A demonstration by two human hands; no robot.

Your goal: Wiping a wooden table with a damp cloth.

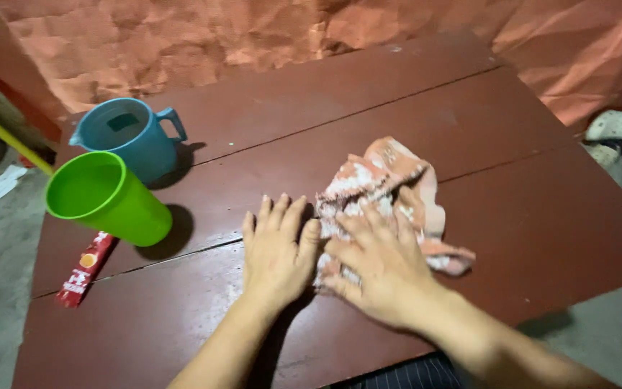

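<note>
At frame centre on a dark red wooden table [469, 115], a left hand [275, 248] lies flat and open beside a crumpled pink-and-white cloth [383, 191], apparently light, limp and best gathered at its bunched folds, which the right hand [379, 266] presses open-palmed.

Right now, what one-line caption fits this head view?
Both hands, left hand and right hand, press a crumpled cloth on a dark red table beside two cups.

Green cup [106, 198], blue jug [132, 135], red sachet [86, 268], table [527, 194].
</note>
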